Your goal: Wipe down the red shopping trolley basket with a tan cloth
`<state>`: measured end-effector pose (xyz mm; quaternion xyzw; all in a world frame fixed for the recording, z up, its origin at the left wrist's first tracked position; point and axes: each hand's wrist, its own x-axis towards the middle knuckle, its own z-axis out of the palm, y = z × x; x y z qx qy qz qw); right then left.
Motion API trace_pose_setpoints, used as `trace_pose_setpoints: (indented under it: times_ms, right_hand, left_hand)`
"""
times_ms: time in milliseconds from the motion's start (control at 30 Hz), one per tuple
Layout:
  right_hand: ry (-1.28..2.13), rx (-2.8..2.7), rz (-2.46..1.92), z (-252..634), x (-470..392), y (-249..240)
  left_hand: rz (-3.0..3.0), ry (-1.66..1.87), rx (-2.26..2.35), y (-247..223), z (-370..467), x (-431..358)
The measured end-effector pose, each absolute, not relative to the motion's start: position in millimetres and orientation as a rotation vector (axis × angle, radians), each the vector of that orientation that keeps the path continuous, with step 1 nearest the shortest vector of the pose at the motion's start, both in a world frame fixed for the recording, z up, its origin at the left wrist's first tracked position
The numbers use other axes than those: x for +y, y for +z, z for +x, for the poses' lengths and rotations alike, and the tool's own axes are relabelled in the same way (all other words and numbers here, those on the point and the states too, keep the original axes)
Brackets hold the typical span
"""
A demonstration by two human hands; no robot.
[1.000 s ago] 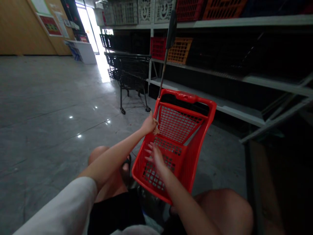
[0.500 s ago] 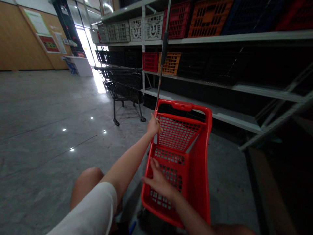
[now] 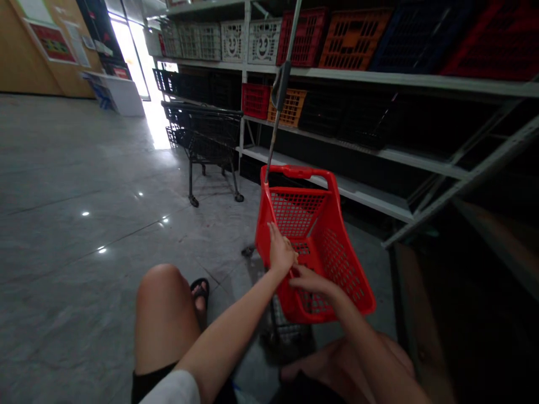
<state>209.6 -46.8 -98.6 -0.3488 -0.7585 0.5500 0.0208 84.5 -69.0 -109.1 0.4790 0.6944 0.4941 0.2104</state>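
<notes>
In front of me stands a red plastic shopping cart basket (image 3: 280, 300) with grid walls, on a dark wheeled frame. My left hand (image 3: 281, 252) is closed over its left rim, the fingers bent inward. Just to the right and nearer to me, my right hand (image 3: 310, 280) grips the same rim close to the near left corner, its fingertips almost meeting the left hand. A thin metal pole (image 3: 273, 137) with a grey fitting rises from the far left corner. The inside of the basket shows bare grid; the lower frame is mostly hidden in shadow.
A black shopping cart (image 3: 210, 134) stands ahead on the left. Behind the basket runs a white metal shelf rack (image 3: 379, 210) with white, red, orange and blue crates. A white counter (image 3: 120, 95) stands near the bright doorway. My bent knees flank the basket's near end.
My left hand has moved down the left rim toward me, beside the right hand. My right hand has come from open above the basket onto the rim. The basket is now turned and tilted differently.
</notes>
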Motion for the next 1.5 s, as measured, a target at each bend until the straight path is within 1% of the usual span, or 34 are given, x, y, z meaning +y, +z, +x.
trace_pose_setpoints:
  times_ms: [100, 233, 300, 433, 533, 633, 700, 867, 1000, 1100, 1167, 1300, 1400, 1500]
  right_hand:
    - [1.668, -2.346, -1.121, 244.3, -55.0, -98.1]
    - [1.599, -2.297, -1.128, 280.1, -69.9, -100.4]
    - [1.421, -2.288, -1.204, 293.1, -73.9, -100.5]
    - [0.876, -2.352, -1.519, 311.9, -65.8, -97.6]
    - [0.598, -2.493, -1.699, 315.1, -46.0, -95.8]
    - [0.516, -2.616, -1.690, 307.1, -20.4, -95.9]
    - [0.489, -2.670, -1.658, 298.7, -3.8, -95.1]
    - [0.369, -2.704, -1.645, 276.6, 21.0, -83.0]
    - [0.268, -2.640, -1.609, 236.7, 10.1, -70.3]
    - [0.315, -2.629, -1.420, 181.9, -11.7, -62.8]
    - [0.378, -2.622, -1.263, 137.7, -27.7, -57.1]
    - [0.461, -2.568, -1.067, 47.8, -58.9, -45.6]
    - [0.493, -2.492, -1.026, -7.5, -83.3, -40.6]
    - [0.512, -2.385, -1.061, -39.9, -104.0, -42.1]
  left_hand:
    - [1.473, 1.470, 2.127, -103.8, 107.4, -82.0]
    - [2.053, 1.192, 1.968, -86.5, 95.8, -85.6]
    - [2.215, 1.061, 1.949, -71.8, 66.0, -79.3]
    - [2.322, 0.847, 2.184, -33.8, -15.1, -66.3]
    - [2.436, 0.664, 2.348, -12.8, -56.9, -72.1]
    - [2.278, 0.505, 2.615, -10.7, -62.8, -82.9]
    - [2.162, 0.443, 2.701, -17.5, -52.1, -85.4]
    - [2.220, 0.436, 2.505, -31.4, -19.7, -78.9]
    - [2.308, 0.473, 2.354, -25.2, -17.0, -84.7]
    - [2.428, 0.459, 2.182, -18.4, -36.1, -102.5]
    - [2.526, 0.477, 2.145, -16.6, -59.8, -120.3]
    - [2.776, 0.578, 2.185, -15.4, -125.1, -166.1]
    - [2.896, 0.563, 2.169, -6.1, -173.1, -201.2]
    - [2.632, 0.653, 2.465, 12.5, -207.8, -225.6]
